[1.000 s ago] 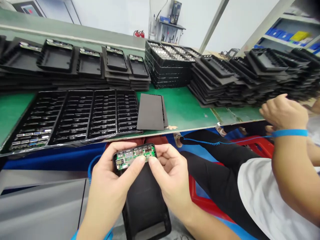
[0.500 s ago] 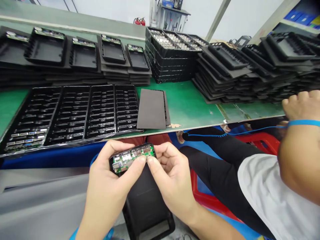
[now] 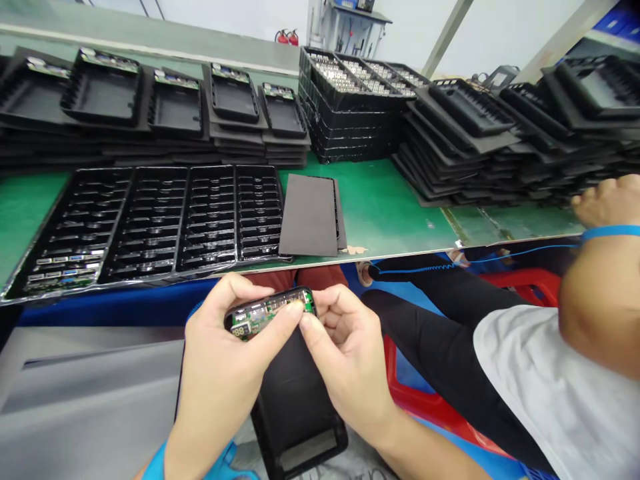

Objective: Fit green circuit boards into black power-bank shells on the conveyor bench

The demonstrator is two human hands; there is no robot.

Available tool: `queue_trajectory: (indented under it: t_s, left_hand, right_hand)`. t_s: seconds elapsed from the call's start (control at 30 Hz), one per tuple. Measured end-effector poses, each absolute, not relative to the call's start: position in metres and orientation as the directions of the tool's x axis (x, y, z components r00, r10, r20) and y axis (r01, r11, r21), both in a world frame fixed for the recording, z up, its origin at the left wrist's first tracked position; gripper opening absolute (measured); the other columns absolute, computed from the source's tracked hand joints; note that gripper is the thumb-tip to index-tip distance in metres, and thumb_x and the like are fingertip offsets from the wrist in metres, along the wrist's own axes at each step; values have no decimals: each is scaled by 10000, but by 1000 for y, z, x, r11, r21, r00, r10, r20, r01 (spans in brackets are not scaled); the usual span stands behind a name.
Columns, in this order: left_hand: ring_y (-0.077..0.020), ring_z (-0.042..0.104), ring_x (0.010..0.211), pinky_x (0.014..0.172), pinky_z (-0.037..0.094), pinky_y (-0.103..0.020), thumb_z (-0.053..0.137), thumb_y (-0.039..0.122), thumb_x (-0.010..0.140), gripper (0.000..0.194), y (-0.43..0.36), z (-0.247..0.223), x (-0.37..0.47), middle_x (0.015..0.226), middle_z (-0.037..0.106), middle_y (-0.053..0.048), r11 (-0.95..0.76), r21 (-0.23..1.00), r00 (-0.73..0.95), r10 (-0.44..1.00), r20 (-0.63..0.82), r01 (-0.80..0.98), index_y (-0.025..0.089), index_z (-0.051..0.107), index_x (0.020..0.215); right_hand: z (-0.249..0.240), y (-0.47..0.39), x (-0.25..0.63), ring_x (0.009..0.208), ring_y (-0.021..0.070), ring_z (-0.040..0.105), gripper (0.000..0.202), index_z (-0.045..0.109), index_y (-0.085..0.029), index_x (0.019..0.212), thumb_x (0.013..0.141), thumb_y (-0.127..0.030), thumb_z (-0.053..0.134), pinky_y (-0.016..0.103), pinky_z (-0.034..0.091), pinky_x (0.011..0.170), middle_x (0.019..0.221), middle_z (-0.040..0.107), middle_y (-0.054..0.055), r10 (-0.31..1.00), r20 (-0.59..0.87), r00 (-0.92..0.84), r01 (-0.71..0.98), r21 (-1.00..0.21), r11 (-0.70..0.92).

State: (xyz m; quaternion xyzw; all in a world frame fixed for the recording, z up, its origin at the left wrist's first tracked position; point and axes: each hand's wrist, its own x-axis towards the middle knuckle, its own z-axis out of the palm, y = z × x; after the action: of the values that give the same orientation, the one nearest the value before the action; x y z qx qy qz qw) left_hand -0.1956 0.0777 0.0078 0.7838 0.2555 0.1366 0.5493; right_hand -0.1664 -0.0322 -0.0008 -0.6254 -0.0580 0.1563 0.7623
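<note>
A black plastic case (image 3: 295, 400) is held over my lap, its far end tilted up. Across that end lies a green circuit board (image 3: 257, 315) with metal ports and a small digit display. My left hand (image 3: 235, 347) grips the case's left side, its thumb pressing on the board. On the right side my right hand (image 3: 345, 353) is closed around the case, thumb near the board's right end and fingers curled at the edge. Both thumb tips almost meet. The hands partly cover the board.
A black slotted tray (image 3: 155, 223) holds a few boards at its near left. Beside it lie dark grey foam sheets (image 3: 310, 217). Behind stand cases with boards (image 3: 103, 87), stacked trays (image 3: 350, 127) and piled cases (image 3: 465, 140). A co-worker's arm (image 3: 605, 293) is at right.
The view has shifted slightly, so the bench items sit a little further right. My left thumb has slid right along the board. Both hands still hold the case.
</note>
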Motion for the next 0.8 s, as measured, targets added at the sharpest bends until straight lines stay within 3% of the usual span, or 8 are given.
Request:
queue_trajectory:
  t_s: [0.63, 0.7, 0.8]
  left_hand:
    - [-108, 504, 603, 548, 409, -233, 695, 382, 689, 254, 81, 5, -196, 651, 527, 64, -289, 926, 841, 538, -54, 244, 233, 490, 668]
    - [-103, 553, 639, 571, 446, -205, 723, 367, 664, 254, 80, 5, -197, 698, 569, 72, -201, 953, 863, 495, -99, 225, 247, 525, 769]
    - [-121, 611, 899, 753, 491, -187, 703, 347, 701, 415, 78, 4, -202, 1009, 639, 55, 32, 986, 896, 413, -163, 165, 300, 502, 1060]
  right_hand:
    - [-3, -31, -164, 598, 88, 508, 71, 508, -181, 782, 785, -212, 572, 204, 430, 570, 668, 545, -36, 334, -129, 934, -182, -974, 132]
    - [-5, -33, -163, 598, 88, 513, 81, 517, -184, 787, 782, -223, 588, 208, 439, 587, 665, 545, -40, 316, -142, 938, -192, -973, 131]
    - [-7, -35, -161, 618, 90, 533, 106, 521, -191, 795, 786, -253, 606, 212, 450, 614, 686, 562, -37, 292, -176, 940, -229, -961, 158]
